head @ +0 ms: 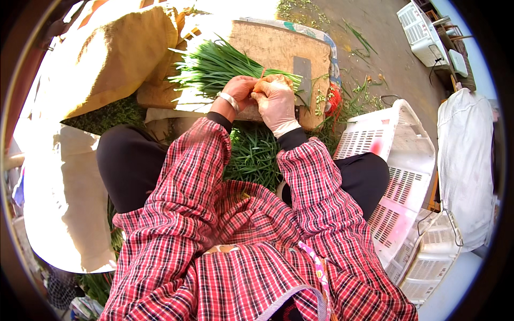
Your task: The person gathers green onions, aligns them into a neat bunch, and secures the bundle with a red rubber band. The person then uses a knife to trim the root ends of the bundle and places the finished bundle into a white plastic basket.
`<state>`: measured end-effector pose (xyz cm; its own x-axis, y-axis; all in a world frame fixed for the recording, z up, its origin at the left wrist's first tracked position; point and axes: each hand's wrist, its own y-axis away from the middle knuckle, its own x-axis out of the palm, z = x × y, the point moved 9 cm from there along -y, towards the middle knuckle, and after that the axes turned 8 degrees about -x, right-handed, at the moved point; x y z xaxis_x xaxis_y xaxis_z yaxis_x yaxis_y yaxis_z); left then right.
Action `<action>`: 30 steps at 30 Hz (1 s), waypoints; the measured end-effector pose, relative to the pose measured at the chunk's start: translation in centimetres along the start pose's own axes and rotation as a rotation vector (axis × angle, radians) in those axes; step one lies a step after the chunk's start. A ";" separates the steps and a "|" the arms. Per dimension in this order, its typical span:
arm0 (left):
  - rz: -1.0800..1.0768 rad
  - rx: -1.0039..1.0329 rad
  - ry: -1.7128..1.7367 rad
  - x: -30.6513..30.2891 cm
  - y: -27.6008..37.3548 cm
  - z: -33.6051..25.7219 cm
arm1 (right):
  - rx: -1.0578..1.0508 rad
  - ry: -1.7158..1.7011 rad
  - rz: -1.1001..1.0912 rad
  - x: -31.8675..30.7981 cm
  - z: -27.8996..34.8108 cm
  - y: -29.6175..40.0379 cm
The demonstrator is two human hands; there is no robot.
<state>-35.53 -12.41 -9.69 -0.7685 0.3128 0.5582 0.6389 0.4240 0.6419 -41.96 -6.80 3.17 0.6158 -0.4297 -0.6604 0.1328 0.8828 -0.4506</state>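
Note:
A bundle of green garlic chives [225, 64] lies across a worn wooden board [277, 44], its leaves fanned to the left and its cut ends to the right. A thin red tie [263, 72] crosses the bundle near those ends. My left hand [241, 89], with a pale band at the wrist, presses against the near side of the bundle. Touching it is my right hand [276, 102], in a thin stained glove. The fingertips of both hands pinch together where the tie comes down; its ends are hidden. Beyond the right hand, a flat grey metal blade [302, 76] lies on the board.
Loose chives [253, 154] fill the space between my knees. Red string [333, 99] hangs at the board's right edge. White plastic crates [401, 180] stand to the right. A yellow cloth [120, 56] covers something at upper left; a white sheet [80, 192] lies by my left knee.

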 end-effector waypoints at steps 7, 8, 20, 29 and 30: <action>-0.040 0.033 -0.529 0.4 0.5 -2.0 | 0.447 -0.267 -0.174 -10.6 -8.1 -1.8; -0.070 0.069 -0.588 0.2 0.6 -2.6 | 0.392 -0.332 -0.057 -9.2 -7.4 -2.5; -0.190 0.210 -0.730 0.2 -0.5 -3.6 | 0.396 0.095 0.168 -4.7 -7.7 2.4; -0.248 0.235 -0.794 0.4 -0.6 -3.7 | 0.098 0.603 0.195 -3.8 -3.4 2.3; -0.252 0.234 -0.810 0.4 -0.5 -3.8 | 0.100 0.631 0.174 -3.7 -3.4 2.3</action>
<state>-36.07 -15.70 -7.84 -0.7317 0.6556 -0.1868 0.4915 0.6972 0.5218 -46.59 -3.84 2.49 0.0654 -0.2811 -0.9575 0.1628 0.9497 -0.2676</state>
